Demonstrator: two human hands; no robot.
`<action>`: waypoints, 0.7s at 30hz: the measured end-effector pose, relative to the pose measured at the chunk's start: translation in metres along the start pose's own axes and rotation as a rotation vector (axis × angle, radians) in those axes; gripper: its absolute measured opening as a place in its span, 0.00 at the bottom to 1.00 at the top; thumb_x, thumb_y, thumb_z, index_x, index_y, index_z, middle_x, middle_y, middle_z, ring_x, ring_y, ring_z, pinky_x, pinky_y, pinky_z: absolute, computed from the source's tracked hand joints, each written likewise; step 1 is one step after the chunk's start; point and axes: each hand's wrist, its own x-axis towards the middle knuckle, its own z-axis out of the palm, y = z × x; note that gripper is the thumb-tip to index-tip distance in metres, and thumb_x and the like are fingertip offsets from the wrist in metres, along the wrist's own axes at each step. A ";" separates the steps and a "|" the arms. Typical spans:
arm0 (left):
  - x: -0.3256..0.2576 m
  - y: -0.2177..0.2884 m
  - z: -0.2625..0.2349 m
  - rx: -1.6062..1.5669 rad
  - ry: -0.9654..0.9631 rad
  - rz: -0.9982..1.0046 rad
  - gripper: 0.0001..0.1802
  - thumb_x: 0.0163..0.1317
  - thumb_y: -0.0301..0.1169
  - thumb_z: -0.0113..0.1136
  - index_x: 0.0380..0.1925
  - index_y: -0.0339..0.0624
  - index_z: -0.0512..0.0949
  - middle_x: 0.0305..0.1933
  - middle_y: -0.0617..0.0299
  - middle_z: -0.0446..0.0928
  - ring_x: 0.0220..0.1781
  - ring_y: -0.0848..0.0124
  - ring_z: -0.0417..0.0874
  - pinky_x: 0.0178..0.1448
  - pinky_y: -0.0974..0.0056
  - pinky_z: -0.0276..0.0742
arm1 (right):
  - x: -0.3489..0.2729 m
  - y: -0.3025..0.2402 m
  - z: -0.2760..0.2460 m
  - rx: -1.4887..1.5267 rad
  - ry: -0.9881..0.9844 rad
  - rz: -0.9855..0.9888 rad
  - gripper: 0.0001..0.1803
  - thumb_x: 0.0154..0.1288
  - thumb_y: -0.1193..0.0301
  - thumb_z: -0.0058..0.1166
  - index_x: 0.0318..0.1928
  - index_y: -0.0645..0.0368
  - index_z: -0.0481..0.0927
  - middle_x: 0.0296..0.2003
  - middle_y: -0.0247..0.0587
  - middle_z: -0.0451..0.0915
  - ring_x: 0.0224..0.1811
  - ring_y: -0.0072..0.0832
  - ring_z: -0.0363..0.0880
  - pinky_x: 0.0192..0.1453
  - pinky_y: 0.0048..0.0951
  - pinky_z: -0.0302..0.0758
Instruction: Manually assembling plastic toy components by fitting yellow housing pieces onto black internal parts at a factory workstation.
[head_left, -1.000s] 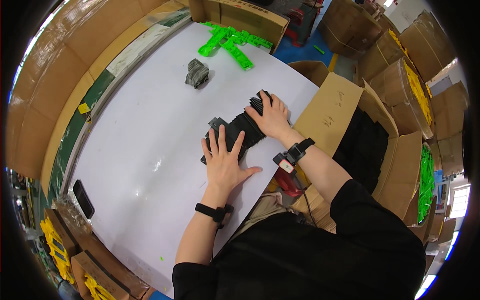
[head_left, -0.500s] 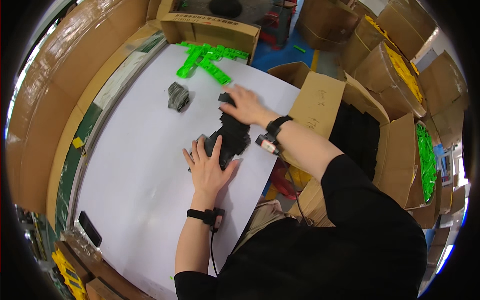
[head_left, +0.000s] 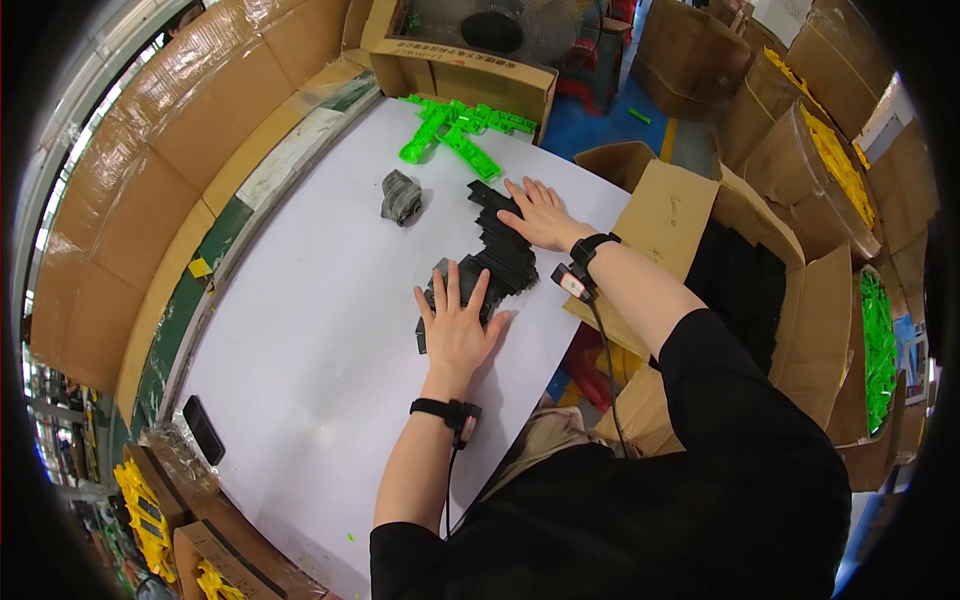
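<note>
A loose heap of thin black strip-like pieces (head_left: pixel 508 258) lies on the white tabletop (head_left: pixel 310 330). My left hand (head_left: pixel 458 325) rests flat on the near-left end of the heap, fingers spread. At its far-right end my right hand (head_left: pixel 545 217) lies with fingers stretched out, its thumb over some of the pieces. Neither hand grips anything. Farther off sit several bright green plastic pieces (head_left: pixel 468 150), crossing one another. A crumpled dark grey bundle (head_left: pixel 401 197) lies left of the heap; its kind I cannot make out.
Beside the table's right edge stands an open cardboard box (head_left: pixel 650 215) of black pieces. A phone (head_left: pixel 204 430) lies at the left edge. A cardboard tray (head_left: pixel 460 70) borders the far end. Boxes with yellow parts (head_left: pixel 835 165) and green parts (head_left: pixel 877 350) stand farther right.
My right hand, blurred before, has settled beside the far end of the heap. The far-end black pieces now lie more fanned out. The whole view has shifted slightly.
</note>
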 end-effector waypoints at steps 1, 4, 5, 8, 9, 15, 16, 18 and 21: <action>-0.005 0.003 -0.006 -0.014 -0.020 -0.008 0.36 0.60 0.56 0.54 0.67 0.58 0.65 0.73 0.44 0.55 0.75 0.44 0.51 0.73 0.33 0.38 | 0.000 0.002 -0.004 0.004 0.007 -0.008 0.38 0.70 0.43 0.37 0.73 0.48 0.52 0.71 0.63 0.49 0.74 0.55 0.43 0.75 0.54 0.39; -0.029 0.001 -0.027 -0.016 -0.019 -0.025 0.36 0.60 0.54 0.56 0.67 0.58 0.65 0.73 0.43 0.54 0.75 0.44 0.50 0.74 0.36 0.39 | -0.009 0.012 -0.009 0.010 0.076 -0.033 0.38 0.70 0.43 0.37 0.73 0.48 0.51 0.71 0.63 0.49 0.74 0.55 0.44 0.75 0.54 0.39; -0.044 0.001 -0.035 0.008 -0.019 -0.056 0.36 0.59 0.51 0.59 0.67 0.55 0.65 0.73 0.43 0.53 0.75 0.44 0.50 0.74 0.37 0.40 | -0.013 0.017 -0.007 0.013 0.076 -0.015 0.38 0.70 0.44 0.37 0.73 0.48 0.52 0.70 0.63 0.50 0.74 0.55 0.45 0.75 0.55 0.40; -0.105 0.001 -0.051 0.037 0.004 -0.201 0.36 0.58 0.48 0.62 0.66 0.51 0.66 0.73 0.44 0.54 0.75 0.44 0.51 0.74 0.37 0.41 | -0.016 0.039 0.002 0.099 0.252 0.012 0.38 0.68 0.49 0.48 0.71 0.51 0.54 0.69 0.62 0.54 0.73 0.55 0.49 0.74 0.54 0.47; -0.132 0.000 -0.059 0.075 0.007 -0.251 0.36 0.58 0.48 0.62 0.66 0.51 0.66 0.73 0.44 0.54 0.75 0.44 0.51 0.74 0.37 0.41 | -0.013 0.033 -0.004 0.161 0.259 0.007 0.41 0.65 0.51 0.53 0.71 0.53 0.54 0.68 0.62 0.55 0.72 0.54 0.51 0.74 0.51 0.49; -0.254 0.010 -0.094 -0.018 -0.037 -0.504 0.31 0.59 0.46 0.61 0.62 0.48 0.70 0.70 0.48 0.60 0.73 0.48 0.58 0.74 0.47 0.54 | -0.054 -0.030 -0.049 0.232 0.305 -0.238 0.28 0.61 0.58 0.59 0.57 0.58 0.71 0.63 0.61 0.62 0.66 0.54 0.60 0.68 0.45 0.60; -0.266 0.007 -0.099 0.007 -0.016 -0.573 0.31 0.59 0.46 0.61 0.62 0.48 0.70 0.70 0.48 0.60 0.73 0.48 0.58 0.74 0.47 0.54 | -0.069 -0.057 -0.050 0.313 0.267 -0.301 0.26 0.60 0.61 0.61 0.56 0.58 0.72 0.63 0.59 0.62 0.65 0.54 0.61 0.68 0.45 0.60; -0.279 0.000 -0.105 -0.132 -0.033 -0.475 0.30 0.60 0.43 0.62 0.61 0.46 0.71 0.71 0.51 0.60 0.72 0.50 0.59 0.74 0.49 0.55 | -0.093 -0.099 -0.040 0.353 0.206 -0.474 0.24 0.57 0.69 0.62 0.54 0.58 0.73 0.62 0.56 0.63 0.66 0.50 0.61 0.69 0.43 0.59; -0.295 -0.002 -0.107 -0.146 -0.044 -0.481 0.29 0.61 0.44 0.60 0.62 0.48 0.70 0.72 0.54 0.60 0.73 0.54 0.59 0.74 0.51 0.55 | -0.136 -0.192 -0.062 0.688 -0.207 -0.731 0.19 0.55 0.79 0.57 0.50 0.62 0.74 0.53 0.49 0.74 0.59 0.42 0.71 0.64 0.36 0.66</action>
